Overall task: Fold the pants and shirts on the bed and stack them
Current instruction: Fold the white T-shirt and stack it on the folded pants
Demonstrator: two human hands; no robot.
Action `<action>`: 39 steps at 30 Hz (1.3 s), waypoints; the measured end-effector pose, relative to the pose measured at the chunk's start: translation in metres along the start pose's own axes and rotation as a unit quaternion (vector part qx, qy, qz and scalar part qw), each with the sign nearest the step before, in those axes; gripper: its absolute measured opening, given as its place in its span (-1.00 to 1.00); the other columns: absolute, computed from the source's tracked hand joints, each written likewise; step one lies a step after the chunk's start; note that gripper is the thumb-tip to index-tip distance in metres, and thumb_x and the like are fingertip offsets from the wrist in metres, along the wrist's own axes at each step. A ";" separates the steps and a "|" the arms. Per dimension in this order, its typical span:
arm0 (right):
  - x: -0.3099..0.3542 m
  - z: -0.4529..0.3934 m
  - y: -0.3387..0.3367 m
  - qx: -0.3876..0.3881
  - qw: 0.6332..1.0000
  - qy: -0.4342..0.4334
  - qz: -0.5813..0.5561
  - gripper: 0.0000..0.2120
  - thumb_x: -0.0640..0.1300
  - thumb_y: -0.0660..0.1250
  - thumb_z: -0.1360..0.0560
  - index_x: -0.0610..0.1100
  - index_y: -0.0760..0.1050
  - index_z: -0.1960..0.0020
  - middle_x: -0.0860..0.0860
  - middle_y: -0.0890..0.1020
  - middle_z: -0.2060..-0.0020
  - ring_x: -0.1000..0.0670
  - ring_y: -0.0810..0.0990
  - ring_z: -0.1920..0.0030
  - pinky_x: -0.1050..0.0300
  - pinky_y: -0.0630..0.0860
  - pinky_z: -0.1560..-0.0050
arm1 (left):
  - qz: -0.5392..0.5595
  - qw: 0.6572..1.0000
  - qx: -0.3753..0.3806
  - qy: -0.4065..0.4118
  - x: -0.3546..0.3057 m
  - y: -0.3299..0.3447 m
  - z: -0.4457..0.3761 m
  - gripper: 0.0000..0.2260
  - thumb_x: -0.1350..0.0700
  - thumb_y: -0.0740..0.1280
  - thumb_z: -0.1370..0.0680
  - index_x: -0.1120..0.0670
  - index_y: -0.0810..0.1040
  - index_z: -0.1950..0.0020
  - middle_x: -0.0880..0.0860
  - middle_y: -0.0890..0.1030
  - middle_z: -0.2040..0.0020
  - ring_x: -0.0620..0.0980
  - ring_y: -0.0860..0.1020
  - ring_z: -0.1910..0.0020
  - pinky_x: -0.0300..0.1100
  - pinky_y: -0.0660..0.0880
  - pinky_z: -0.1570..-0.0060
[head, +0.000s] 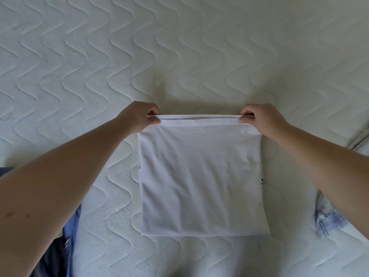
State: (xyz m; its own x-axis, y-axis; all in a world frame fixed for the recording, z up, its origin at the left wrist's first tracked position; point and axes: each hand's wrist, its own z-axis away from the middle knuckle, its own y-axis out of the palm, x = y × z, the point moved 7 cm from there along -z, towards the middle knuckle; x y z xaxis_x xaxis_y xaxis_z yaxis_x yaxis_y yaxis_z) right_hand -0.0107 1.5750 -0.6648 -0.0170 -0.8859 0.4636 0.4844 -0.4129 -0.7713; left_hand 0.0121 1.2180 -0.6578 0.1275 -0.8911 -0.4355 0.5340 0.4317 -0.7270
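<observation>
Across the quilted bed, the white shirt lies flat at center as a folded rectangle. Blue clothing sits at the near left edge. I pinch the shirt's far corners, left hand and right hand each clamped on fabric.

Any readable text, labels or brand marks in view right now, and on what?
None can be read.
A small black mark peeks out at the right edge of the white shirt; too little shows to read it.
The blue checked cloth bears pattern only.
</observation>
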 end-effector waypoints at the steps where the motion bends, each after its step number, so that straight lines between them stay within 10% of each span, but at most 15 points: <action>1: -0.002 0.000 -0.001 -0.011 1.000 0.001 0.000 -0.84 -0.08 0.45 -0.48 -0.14 0.62 0.00 -0.07 0.67 0.11 -0.10 0.60 0.08 0.03 0.47 0.05 | 0.008 1.000 -0.010 -0.005 0.001 0.001 0.000 -0.89 0.03 0.46 -0.50 -0.03 0.58 0.03 -0.05 0.61 0.13 -0.04 0.56 0.15 -0.18 0.44 0.19; 9: -0.007 -0.002 0.004 -0.065 0.998 0.002 0.019 -0.82 -0.10 0.42 -0.50 -0.21 0.61 -0.01 -0.16 0.62 0.11 -0.18 0.56 0.04 0.09 0.34 0.14 | 0.005 0.997 -0.074 -0.010 0.006 0.018 -0.002 -0.86 0.06 0.39 -0.55 0.07 0.57 -0.07 0.04 0.59 0.08 0.07 0.56 0.07 -0.14 0.39 0.13; 18: -0.015 -0.009 0.019 0.091 0.991 0.039 0.091 -0.32 0.06 0.58 -0.32 -0.16 0.43 -0.32 -0.16 0.54 -0.23 -0.18 0.51 -0.23 0.00 0.43 -0.17 | -0.093 0.991 0.081 -0.060 0.021 0.021 -0.012 -0.56 -0.02 0.53 -0.42 0.12 0.53 -0.21 0.13 0.57 -0.15 0.13 0.52 -0.11 -0.14 0.42 0.06; 29: 0.005 0.014 -0.014 0.111 0.993 -0.023 0.041 -0.73 -0.02 0.55 -0.38 -0.03 0.54 0.00 0.05 0.59 0.19 0.00 0.53 0.17 0.15 0.36 0.24 | 0.072 0.990 0.101 -0.071 0.015 -0.004 0.022 -0.84 0.14 0.52 -0.43 -0.05 0.60 0.08 0.04 0.65 0.16 0.03 0.65 0.17 -0.07 0.64 0.22; 39: 0.079 0.080 -0.159 -0.036 0.994 -0.097 0.045 -0.76 -0.04 0.56 -0.36 -0.04 0.61 0.02 0.16 0.56 0.33 0.26 0.48 0.31 0.45 0.31 0.32 | 0.000 0.999 -0.043 0.011 -0.066 -0.145 0.090 -0.89 -0.03 0.51 -0.42 -0.11 0.63 0.11 -0.11 0.61 0.32 -0.17 0.55 0.37 -0.29 0.35 0.43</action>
State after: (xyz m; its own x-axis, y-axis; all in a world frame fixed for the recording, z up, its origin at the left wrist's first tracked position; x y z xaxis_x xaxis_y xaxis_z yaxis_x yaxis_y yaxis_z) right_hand -0.0195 1.5879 -0.4704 0.1957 -0.8652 0.4616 0.4133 -0.3541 -0.8390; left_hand 0.0018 1.2016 -0.4762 0.1091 -0.8881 -0.4464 0.4605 0.4432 -0.7691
